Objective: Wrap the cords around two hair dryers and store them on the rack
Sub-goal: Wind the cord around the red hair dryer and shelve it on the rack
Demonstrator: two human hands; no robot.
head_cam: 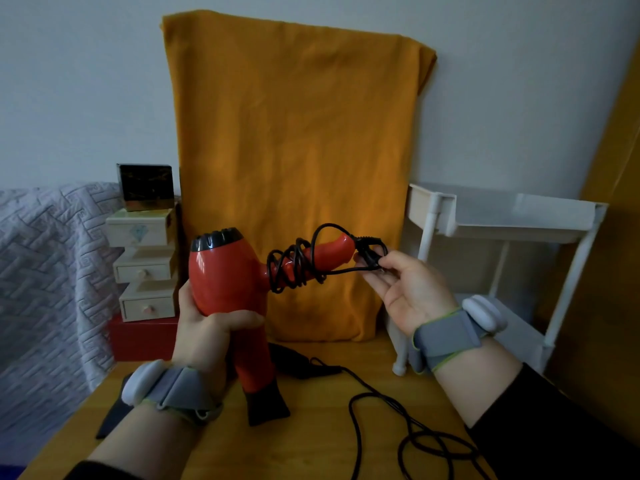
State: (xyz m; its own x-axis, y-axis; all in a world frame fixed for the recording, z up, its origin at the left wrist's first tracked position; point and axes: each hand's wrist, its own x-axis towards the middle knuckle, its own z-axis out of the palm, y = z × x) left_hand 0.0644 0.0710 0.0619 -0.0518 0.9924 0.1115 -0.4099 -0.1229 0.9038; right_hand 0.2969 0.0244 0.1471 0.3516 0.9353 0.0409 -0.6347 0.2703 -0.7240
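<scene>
I count two hair dryers: one red hair dryer (225, 275) gripped in my left hand (207, 334), and one black hair dryer (294, 363), mostly hidden, on the table (311, 445) just beyond that wrist. There are two cords: one wound cord (294, 268) pinched by my right hand (405, 289), and one loose cord (381, 400) below that hand. I wear two bands, a left wrist band (173, 389) and a right wrist band (446, 334). Beyond my right hand is one white rack (502, 230) showing two tiers. Past my left hand are one black box (145, 187), three drawer boxes (145, 268) and one red box (145, 337). Behind both hands hangs one orange cloth (294, 150).

Orange cloth (294, 150) at twelve, against pale wall (86, 81). Wooden table (311, 448) at six. Grey quilt (45, 271) at nine, stacked drawers (145, 268) just beside. Dim, even light.
</scene>
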